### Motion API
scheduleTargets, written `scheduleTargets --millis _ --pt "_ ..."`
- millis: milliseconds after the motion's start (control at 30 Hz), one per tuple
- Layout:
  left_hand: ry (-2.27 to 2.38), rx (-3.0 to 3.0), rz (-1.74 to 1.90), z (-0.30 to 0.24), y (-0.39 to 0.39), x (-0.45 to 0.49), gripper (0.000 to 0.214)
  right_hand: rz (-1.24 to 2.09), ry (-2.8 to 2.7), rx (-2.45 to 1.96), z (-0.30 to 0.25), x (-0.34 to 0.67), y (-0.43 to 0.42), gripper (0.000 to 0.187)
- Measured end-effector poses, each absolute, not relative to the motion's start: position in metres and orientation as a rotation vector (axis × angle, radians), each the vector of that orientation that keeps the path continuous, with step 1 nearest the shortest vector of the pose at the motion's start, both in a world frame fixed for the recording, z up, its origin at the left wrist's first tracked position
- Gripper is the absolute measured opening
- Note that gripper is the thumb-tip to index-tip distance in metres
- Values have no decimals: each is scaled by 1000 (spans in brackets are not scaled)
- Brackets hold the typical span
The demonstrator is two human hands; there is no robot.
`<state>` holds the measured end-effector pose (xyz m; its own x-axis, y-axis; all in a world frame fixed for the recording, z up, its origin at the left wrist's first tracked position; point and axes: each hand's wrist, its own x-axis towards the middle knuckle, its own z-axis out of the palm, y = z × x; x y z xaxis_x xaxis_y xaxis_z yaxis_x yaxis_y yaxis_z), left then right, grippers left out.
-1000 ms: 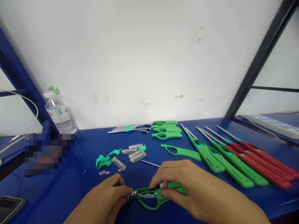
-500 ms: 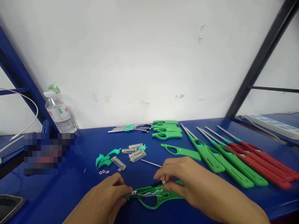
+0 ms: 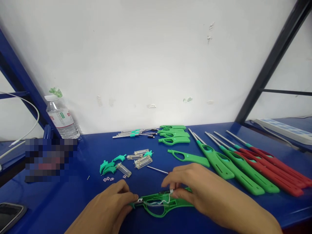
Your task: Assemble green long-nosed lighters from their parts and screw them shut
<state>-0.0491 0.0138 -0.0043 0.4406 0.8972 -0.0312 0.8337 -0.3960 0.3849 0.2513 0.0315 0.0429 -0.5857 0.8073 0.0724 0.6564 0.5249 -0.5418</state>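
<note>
A green lighter half-shell (image 3: 156,213) lies with its inside up between my hands, a white wire (image 3: 161,202) running along it. My left hand (image 3: 113,204) is closed on the metal tube of the lighter at the shell's narrow end; most of the tube is hidden. Thumb and fingers of my right hand (image 3: 188,185) pinch a small black-and-white igniter (image 3: 171,191) just above the shell's middle, the wire leading to it. The shell's wide end passes under my right hand.
Beyond my hands lie clear fuel tanks (image 3: 143,162), teal triggers (image 3: 109,168), small pink clips (image 3: 108,179) and a screwdriver (image 3: 157,169). Green shells (image 3: 174,140) and tube assemblies (image 3: 134,134) are farther back. Green lighters (image 3: 214,161) and red lighters (image 3: 270,167) lie right; a bottle (image 3: 62,118) stands left.
My right hand has turned the igniter slightly, so its white end and the bent white wire show more clearly. My left hand has stayed in place.
</note>
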Motion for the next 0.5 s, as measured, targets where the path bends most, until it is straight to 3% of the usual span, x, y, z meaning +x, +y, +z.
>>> scheduleTargets --millis 333,500 --pt "1458 2362 284 -8 14 -53 42 638 -2450 -1291 48 253 32 23" --pt "1473 2357 293 -7 15 -50 39 641 -2444 -1298 48 252 31 31"
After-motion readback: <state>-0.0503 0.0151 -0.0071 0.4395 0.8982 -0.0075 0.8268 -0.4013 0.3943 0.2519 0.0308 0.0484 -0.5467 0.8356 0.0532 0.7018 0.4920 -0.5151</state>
